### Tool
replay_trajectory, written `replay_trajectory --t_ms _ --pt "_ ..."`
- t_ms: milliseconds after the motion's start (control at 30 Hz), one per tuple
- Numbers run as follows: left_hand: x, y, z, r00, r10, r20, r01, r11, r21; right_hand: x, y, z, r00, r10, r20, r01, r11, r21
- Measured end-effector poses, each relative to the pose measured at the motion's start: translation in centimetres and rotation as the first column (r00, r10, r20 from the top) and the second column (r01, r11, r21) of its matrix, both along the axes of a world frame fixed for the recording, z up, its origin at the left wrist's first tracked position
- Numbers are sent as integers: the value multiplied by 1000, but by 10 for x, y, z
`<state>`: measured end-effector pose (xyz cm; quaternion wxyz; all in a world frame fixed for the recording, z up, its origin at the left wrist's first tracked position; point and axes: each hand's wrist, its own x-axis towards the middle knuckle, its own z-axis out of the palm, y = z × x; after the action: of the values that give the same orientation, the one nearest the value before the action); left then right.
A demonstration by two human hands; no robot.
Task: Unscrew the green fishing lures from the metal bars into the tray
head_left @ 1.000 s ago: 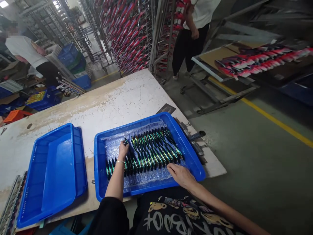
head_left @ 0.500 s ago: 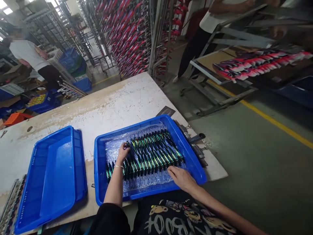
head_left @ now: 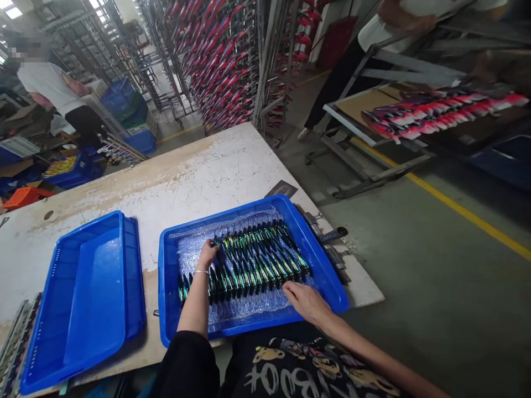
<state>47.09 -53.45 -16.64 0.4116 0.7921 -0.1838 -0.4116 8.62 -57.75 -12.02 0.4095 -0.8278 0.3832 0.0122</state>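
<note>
Shiny green-and-black fishing lures [head_left: 261, 271] lie in two slanting rows on clear bubble wrap [head_left: 193, 251] inside a blue tray [head_left: 332, 276]. My left hand [head_left: 208, 253] is at the left end of the upper row, its fingers pinched on a dark green lure. Its forearm crosses over the left part of the lower row and hides some lures there. My right hand [head_left: 307, 301] rests by the tray's near side, close to the right end of the lower row. Its fingers are curled in, and whatever they may hold is hidden.
A second blue tray [head_left: 97, 287] stands to the left on the worn white table [head_left: 215, 166]. Metal bars [head_left: 338, 260] lie along the table's right edge. Beyond are a rack of red lures [head_left: 219, 66], a cart with red-and-white lures [head_left: 448, 113], and two people.
My left hand has shifted very slightly at the end of the upper row. My right hand stays almost still. The person behind the cart has moved a little to the right.
</note>
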Motion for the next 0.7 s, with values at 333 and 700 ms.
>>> replay_trajectory --t_ms 333,700 --pt "-5 1 -1 997 -6 80 6 1000 2 1 0 0 999 26 -30 -26 1000 -5" --pt "-15 4 -5 938 -5 346 12 1000 -19 2 -1 1 1000 -14 -6 14 999 29"
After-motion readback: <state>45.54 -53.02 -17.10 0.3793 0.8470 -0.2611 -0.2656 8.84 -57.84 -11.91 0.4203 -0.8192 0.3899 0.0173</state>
